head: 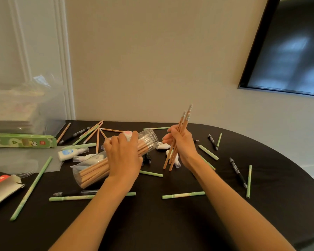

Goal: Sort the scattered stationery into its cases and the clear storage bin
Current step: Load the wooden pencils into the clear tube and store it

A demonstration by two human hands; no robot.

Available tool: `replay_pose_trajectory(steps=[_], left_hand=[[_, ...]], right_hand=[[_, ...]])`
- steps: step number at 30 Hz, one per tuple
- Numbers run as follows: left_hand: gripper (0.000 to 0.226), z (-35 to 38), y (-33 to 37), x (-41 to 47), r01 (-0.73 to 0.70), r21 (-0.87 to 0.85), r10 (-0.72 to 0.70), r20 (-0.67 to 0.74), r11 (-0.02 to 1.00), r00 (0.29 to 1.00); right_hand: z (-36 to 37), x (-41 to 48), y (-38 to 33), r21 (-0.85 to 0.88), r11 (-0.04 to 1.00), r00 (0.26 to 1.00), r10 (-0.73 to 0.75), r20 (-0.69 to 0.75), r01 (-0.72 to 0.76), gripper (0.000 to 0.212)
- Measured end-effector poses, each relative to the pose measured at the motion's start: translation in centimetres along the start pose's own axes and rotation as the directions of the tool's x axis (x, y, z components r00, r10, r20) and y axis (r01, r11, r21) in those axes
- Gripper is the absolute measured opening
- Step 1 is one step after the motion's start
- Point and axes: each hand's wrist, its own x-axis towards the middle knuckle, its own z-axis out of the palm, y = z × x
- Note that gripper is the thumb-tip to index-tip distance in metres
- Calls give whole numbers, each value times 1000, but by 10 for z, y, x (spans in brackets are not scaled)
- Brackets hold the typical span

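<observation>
A clear plastic jar lies tilted on the black table, packed with wooden pencils. My left hand grips the jar around its middle. To its right, my right hand holds a small bunch of wooden pencils nearly upright, eraser ends up, tips just above the table. Green pencils, black pens and more wooden pencils lie scattered around. The clear storage bin stands at the back left.
A green pencil box lies open beside the bin. A red and grey carton sits at the left edge. Glue bottles and white erasers lie near the jar. A dark screen hangs on the wall.
</observation>
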Motion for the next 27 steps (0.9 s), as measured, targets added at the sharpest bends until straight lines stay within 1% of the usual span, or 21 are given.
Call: replay_pose_trajectory(steps=[3, 6, 7, 8, 10, 11, 13, 14, 15, 16, 19, 22, 24, 27], left_hand=[[72, 6, -1, -2, -4, 4, 4, 10, 1000, 1000], [72, 13, 1, -4, -12, 25, 12, 25, 1000, 1000], [72, 14, 1, -5, -17, 31, 16, 33, 999, 999], [72, 16, 1, -5, -24, 33, 23, 41, 999, 999], [71, 19, 0, -6, -37, 25, 36, 43, 999, 998], [70, 20, 0, -6, -42, 18, 42, 36, 999, 998], [68, 21, -1, -7, -54, 4, 54, 30, 999, 998], [68, 21, -2, -7, -61, -6, 61, 34, 998, 998], [67, 21, -1, -8, -67, -15, 68, 41, 998, 997], [68, 21, -2, -7, -74, -21, 75, 48, 997, 996], [69, 19, 1, -8, -109, -57, 112, 58, 992, 992], [69, 19, 5, -9, -180, -86, 185, 59, 980, 981], [69, 20, 8, -11, -201, -84, 206, 52, 976, 977], [69, 21, 9, -12, -192, -87, 195, 28, 977, 980]], right_hand=[[1, -5, 14, 12, 996, 996, 91, 22, -92, 19], [-2, -7, 28, -12, 987, 987, 160, 18, -160, 20], [-2, -8, 30, 13, 983, 983, 182, 19, -182, 19], [-1, -8, 31, 69, 977, 979, 203, 24, -204, 18], [0, -5, 28, 263, 934, 969, 243, 32, -243, 16], [0, -3, 23, 388, 885, 963, 266, 29, -256, 16], [-2, 5, 14, 643, 715, 944, 329, 36, -274, 16], [-3, 9, 10, 734, 622, 934, 355, 48, -274, 17], [-6, 11, 7, 783, 559, 926, 373, 57, -273, 20], [-6, 14, 5, 799, 533, 921, 385, 64, -279, 22], [-5, 14, 4, 774, 540, 907, 409, 101, -330, 27], [2, 10, 5, 794, 477, 885, 439, 156, -376, 31], [8, 7, 6, 804, 459, 876, 459, 150, -378, 32], [15, 4, 5, 830, 449, 885, 452, 107, -330, 28]])
